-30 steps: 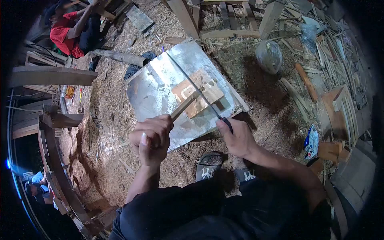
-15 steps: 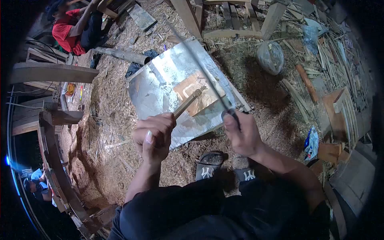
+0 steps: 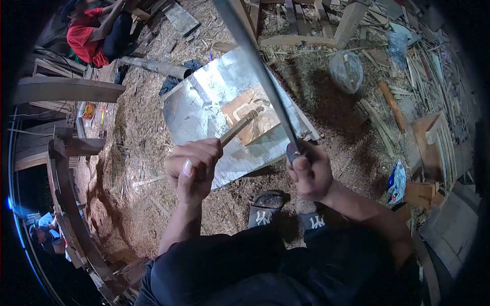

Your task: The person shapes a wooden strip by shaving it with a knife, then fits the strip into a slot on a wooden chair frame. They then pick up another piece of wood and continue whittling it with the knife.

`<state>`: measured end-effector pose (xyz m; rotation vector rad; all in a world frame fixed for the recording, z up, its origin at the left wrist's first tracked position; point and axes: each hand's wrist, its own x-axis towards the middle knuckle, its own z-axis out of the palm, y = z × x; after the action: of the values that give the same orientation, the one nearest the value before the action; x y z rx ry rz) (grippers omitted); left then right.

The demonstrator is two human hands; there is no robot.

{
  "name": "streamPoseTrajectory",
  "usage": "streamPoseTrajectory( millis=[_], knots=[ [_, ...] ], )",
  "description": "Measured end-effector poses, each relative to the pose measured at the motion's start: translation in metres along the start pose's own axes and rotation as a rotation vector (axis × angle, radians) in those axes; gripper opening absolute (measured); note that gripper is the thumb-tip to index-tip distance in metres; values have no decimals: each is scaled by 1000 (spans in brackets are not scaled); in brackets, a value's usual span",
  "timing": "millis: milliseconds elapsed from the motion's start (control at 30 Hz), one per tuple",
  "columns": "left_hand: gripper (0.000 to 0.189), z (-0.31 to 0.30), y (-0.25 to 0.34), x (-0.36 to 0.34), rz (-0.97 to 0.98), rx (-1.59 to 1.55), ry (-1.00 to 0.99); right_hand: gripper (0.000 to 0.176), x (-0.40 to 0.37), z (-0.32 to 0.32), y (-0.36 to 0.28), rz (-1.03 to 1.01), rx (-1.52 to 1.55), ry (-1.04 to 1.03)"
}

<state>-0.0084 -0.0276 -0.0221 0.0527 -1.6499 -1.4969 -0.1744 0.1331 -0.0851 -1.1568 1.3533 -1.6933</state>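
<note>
My left hand is closed round a slim wooden stick with a notched far end, pointing up to the right. In my right hand is the dark handle of a long blade, which is raised and slants up to the left, blurred by motion. The blade and the stick appear apart. Below both lies a scuffed metal-grey board, with a square brown wooden piece on top of it.
Wood shavings cover the ground. A person in red sits at the upper left, and another person is at the lower left. Curved timbers stand at left. A plastic bag and wood scraps lie at right.
The blade has swung up closer to the camera and looks larger. My right hand has tilted with its handle. My left hand and the stick have shifted slightly left.
</note>
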Motion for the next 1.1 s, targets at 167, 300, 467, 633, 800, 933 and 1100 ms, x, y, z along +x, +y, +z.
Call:
streamPoseTrajectory(
  millis=[167,300,467,633,800,933,1100],
  knots=[
    [57,3,1,8,21,17,-89,52,-4,0,10,350,-329,-106],
    [57,3,0,8,10,15,-90,57,4,-7,-10,245,-158,-92],
    [54,3,-2,8,39,5,-98,58,0,6,10,389,-289,-177],
    [53,2,1,8,7,-35,-119,61,0,-1,-3,358,-186,-95],
    [58,0,0,5,5,10,-145,56,-5,0,6,72,-38,-27],
    [55,5,-3,4,33,-15,-29,54,-2,3,3,366,-345,-154],
    [55,5,-1,2,-22,-38,-8,54,6,-3,-21,115,-177,-66]
  ],
)
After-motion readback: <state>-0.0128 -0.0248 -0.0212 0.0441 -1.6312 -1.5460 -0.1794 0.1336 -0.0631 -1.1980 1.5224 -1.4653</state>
